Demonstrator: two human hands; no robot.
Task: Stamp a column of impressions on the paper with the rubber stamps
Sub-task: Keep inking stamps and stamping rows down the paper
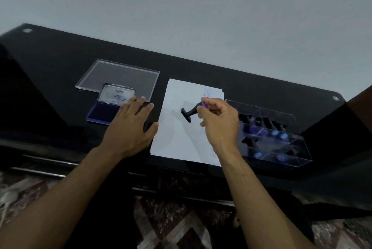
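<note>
**A:** Right hand (218, 122) first. State?

**B:** Fingers curled, pinching the handle of a black rubber stamp (190, 112). The stamp is held over the middle of the paper (177, 140), tilted, with its flat base turned left and toward the sheet. Whether the base touches the sheet, I cannot tell. A purple tab shows at the handle end, by the fingertips.

**A:** Left hand (131, 125)?

**B:** Fingers straight and spread, palm down on the black table (50, 79). The thumb lies at the left edge of the paper. The fingertips reach the near right corner of the ink pad (102, 111). It holds nothing.

**A:** Hands relative to each other?

**B:** Apart, with most of the sheet's width between them.

**A:** The paper itself.

**B:** White sheet, flat on the table, between the ink pad and the stamp rack. Faint purple impressions (208, 93) at the upper right, stacked one under another; text too blurred to read. More faint marks run down the right side, partly hidden by the right hand.

**A:** Ink pad?

**B:** Open. Blue pad surface exposed, hinged lid (115, 94) standing up behind it, printed label inside. It overlaps the near edge of a clear acrylic tray (120, 75).

**A:** Right side?

**B:** Clear acrylic rack (281, 119), just beside the paper's right edge. Compartments hold more black stamps (267, 132) with blue and purple tabs; count unclear.
</note>
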